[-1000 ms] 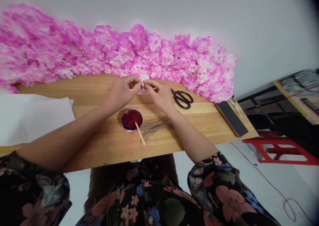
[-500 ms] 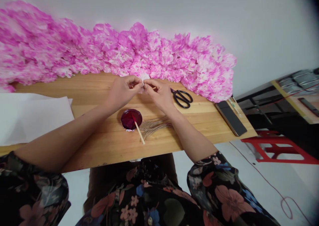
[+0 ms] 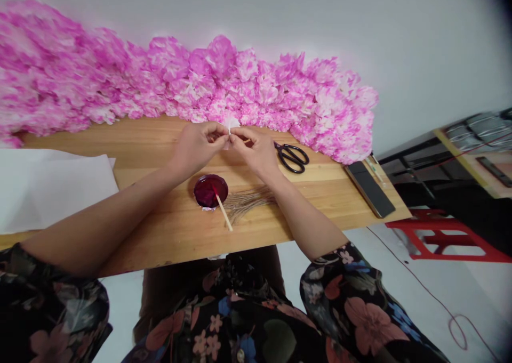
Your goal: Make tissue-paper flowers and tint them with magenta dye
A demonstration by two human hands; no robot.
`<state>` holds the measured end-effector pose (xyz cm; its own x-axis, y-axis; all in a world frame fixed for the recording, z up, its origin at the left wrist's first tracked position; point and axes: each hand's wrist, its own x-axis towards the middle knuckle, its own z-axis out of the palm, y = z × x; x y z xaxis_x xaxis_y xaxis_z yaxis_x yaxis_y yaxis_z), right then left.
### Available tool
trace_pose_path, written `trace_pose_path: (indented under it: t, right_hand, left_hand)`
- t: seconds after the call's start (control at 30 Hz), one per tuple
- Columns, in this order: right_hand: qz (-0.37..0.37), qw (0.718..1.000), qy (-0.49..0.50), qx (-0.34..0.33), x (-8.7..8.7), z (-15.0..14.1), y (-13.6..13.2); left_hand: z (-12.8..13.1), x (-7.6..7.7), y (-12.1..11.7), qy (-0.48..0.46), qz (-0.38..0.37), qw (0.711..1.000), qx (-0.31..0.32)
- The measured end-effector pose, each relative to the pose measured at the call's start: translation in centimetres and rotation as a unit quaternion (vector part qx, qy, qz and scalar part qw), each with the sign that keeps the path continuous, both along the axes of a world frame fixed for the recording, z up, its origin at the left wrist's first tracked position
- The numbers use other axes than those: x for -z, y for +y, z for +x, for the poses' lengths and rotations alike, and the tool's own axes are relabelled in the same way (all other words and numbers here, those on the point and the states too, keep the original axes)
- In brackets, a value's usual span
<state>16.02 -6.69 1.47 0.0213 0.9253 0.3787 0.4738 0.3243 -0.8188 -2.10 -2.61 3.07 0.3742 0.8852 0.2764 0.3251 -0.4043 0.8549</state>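
Note:
A small gathered piece of white paper (image 3: 232, 123) is pinched between both hands above the table, its top fanning out beyond the fingertips. My left hand (image 3: 199, 145) grips it from the left with thumb and forefinger. From the other side my right hand (image 3: 258, 151) pinches the same spot, and the fingertips of both hands nearly meet. Nearer to me is a round dish of dark red liquid (image 3: 208, 192), a wooden stick (image 3: 224, 215) leaning in it. A bundle of thin brown twine (image 3: 250, 200) lies partly under my right forearm. Black-handled scissors (image 3: 294, 158) rest right of my right hand.
Many pink and white paper flowers (image 3: 224, 80) are heaped along the wall at the table's back. White paper sheets (image 3: 52, 187) lie at the left. A phone (image 3: 370, 188) sits near the table's right end (image 3: 398, 208). A red stool (image 3: 448, 240) stands on the floor.
Both hands stay almost where they were, still pinching the white paper. The whole view has shifted very slightly.

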Motion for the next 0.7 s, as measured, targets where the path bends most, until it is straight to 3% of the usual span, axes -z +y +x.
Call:
trace_pose_path:
  t: [0.7]
  right_hand:
    - [-0.006,0.999,0.039,-0.010,0.37,0.09,0.41]
  left_hand:
    - [0.03,0.03,-0.22,-0.018,-0.002,1.000,0.007]
